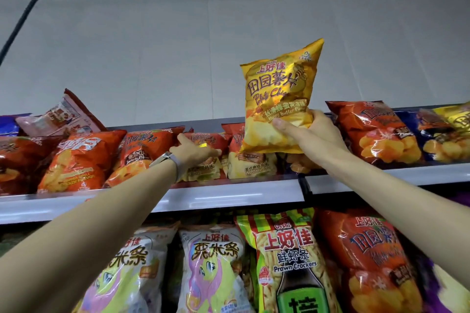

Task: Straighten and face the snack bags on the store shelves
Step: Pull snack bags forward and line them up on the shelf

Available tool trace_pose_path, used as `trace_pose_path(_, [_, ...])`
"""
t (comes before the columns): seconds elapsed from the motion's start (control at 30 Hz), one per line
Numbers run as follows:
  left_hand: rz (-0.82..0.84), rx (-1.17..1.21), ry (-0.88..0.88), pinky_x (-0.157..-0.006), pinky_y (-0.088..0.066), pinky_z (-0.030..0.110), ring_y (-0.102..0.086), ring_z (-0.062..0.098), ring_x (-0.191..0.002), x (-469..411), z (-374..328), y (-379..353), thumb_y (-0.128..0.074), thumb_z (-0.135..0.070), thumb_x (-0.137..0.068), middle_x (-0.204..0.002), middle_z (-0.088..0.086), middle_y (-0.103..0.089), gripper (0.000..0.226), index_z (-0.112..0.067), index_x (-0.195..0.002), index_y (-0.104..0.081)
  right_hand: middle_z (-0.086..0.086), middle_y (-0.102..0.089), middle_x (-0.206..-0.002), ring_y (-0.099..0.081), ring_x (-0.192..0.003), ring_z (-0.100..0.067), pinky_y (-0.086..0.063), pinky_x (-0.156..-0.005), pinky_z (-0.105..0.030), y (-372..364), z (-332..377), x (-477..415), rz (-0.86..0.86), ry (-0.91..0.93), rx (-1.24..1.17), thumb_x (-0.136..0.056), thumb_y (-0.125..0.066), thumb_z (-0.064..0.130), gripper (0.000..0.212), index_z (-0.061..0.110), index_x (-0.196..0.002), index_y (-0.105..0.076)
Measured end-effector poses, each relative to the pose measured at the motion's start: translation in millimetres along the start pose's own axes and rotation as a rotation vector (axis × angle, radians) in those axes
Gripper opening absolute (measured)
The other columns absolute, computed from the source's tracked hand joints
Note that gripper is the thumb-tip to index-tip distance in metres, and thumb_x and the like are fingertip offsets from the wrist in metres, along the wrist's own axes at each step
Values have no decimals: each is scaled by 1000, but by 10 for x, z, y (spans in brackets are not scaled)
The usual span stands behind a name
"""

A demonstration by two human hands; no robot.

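From the head camera, the top shelf (229, 195) runs across the middle of the view. Its pale front lip is split by a dark seam just below the right forearm. A packed row of snack bags leans back along it, mostly red and orange. One pinkish bag (63, 114) at the far left sits tilted above its neighbours. Behind the row a plain grey wall (229, 33) rises to the top of the frame (the only open room for lifting a bag), and a black cable (28, 10) crosses its upper left corner. Below the lip, the lower shelf is filled edge to edge with larger bags, among them a green-and-yellow prawn cracker bag (292, 262).

The right hand (312, 134) grips the yellow potato chip bag (277, 99) by its lower right corner. The thumb lies across the front and the fingers are wrapped behind. The bag is held upright, label facing out and leaning slightly right. It is raised above the row, with its bottom edge just over a red-topped bag (251, 162).

The left hand (195, 151), with a watch band (175, 162) at the wrist, reaches over the row. Its fingers are stretched out fairly straight and rest on top of a red and cream bag (203, 169), just left of the yellow one.
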State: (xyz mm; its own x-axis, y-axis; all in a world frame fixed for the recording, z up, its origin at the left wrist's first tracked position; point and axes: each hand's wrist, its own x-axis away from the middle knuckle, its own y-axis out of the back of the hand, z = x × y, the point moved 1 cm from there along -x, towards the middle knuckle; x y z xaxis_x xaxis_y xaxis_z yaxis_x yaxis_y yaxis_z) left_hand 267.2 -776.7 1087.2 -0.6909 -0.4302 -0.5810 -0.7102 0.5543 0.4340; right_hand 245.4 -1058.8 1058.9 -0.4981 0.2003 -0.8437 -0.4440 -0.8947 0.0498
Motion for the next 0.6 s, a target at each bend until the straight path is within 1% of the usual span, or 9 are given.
trace_pose_path(0.1, [-6, -14, 20, -118, -40, 48, -44, 43, -144, -27, 25, -97, -90, -53, -74, -158, 24, -39, 134, -14, -163, 2, 6, -69, -124, -64, -118, -23, -52, -103, -48, 121, -83, 22, 14, 2, 48, -53, -68, 92, 101, 28, -131, -58])
trace_pose_path(0.2, [-40, -56, -15, -110, -46, 47, -50, 44, -136, -38, -3, -123, -90, -48, -76, -152, 25, -43, 128, -19, -162, 0, 6, -67, -126, -63, -118, -23, -49, -97, -39, 212, -180, 34, -1, 7, 52, -67, -74, 80, 91, 25, -136, -56])
trace_pose_path(0.27, [-55, -40, -38, -94, -52, 44, -57, 42, -128, -20, -31, -96, -88, -47, -80, -145, 23, -52, 121, -16, -162, -4, 4, -66, -128, -61, -120, -24, -44, -90, -35, 275, -235, 21, -28, 5, 63, -71, -75, 76, 90, 23, -139, -53])
trace_pose_path(0.33, [-72, 23, -83, -66, -51, 32, -66, 33, -98, 8, -51, -48, -82, -46, -86, -117, 16, -64, 109, -12, -160, -10, 4, -65, -129, -60, -121, -24, -46, -91, -37, 326, -280, 0, -48, 4, 57, -71, -75, 76, 91, 23, -141, -51])
trace_pose_path(0.37, [-83, 66, -109, -56, -50, 27, -64, 27, -81, 14, -60, -22, -80, -46, -88, -100, 10, -63, 104, -10, -159, -14, 4, -65, -129, -60, -122, -25, -49, -95, -40, 349, -303, -13, -56, 4, 47, -70, -75, 78, 93, 23, -141, -50])
trace_pose_path(0.4, [-76, 118, -114, -53, -50, 26, -62, 24, -75, -25, -47, -10, -79, -48, -88, -93, 7, -60, 100, -9, -157, -18, 3, -64, -131, -59, -123, -25, -50, -100, -44, 366, -325, -26, -61, -3, 44, -69, -75, 79, 96, 22, -142, -49])
trace_pose_path(0.5, [-9, 257, -100, -68, -53, 30, -65, 25, -94, -111, 2, 72, -83, -59, -76, -115, 8, -62, 104, -7, -152, -35, 1, -62, -136, -57, -127, -28, -48, -106, -49, 379, -356, -29, -51, -14, 76, -67, -74, 81, 102, 21, -145, -47])
trace_pose_path(0.53, [8, 294, -95, -61, -54, 28, -68, 23, -87, -139, 30, 93, -84, -64, -68, -111, 8, -66, 105, -5, -146, -45, 1, -63, -136, -57, -127, -28, -48, -106, -48, 373, -368, -27, -39, -11, 86, -67, -74, 81, 103, 22, -146, -47])
trace_pose_path(0.6, [63, 342, -104, -40, -42, 21, -57, 19, -51, -130, 36, 133, -84, -65, -65, -75, 6, -64, 86, -2, -120, -64, 0, -63, -136, -58, -126, -28, -48, -104, -45, 354, -379, -25, -7, -9, 112, -67, -73, 82, 102, 21, -145, -47])
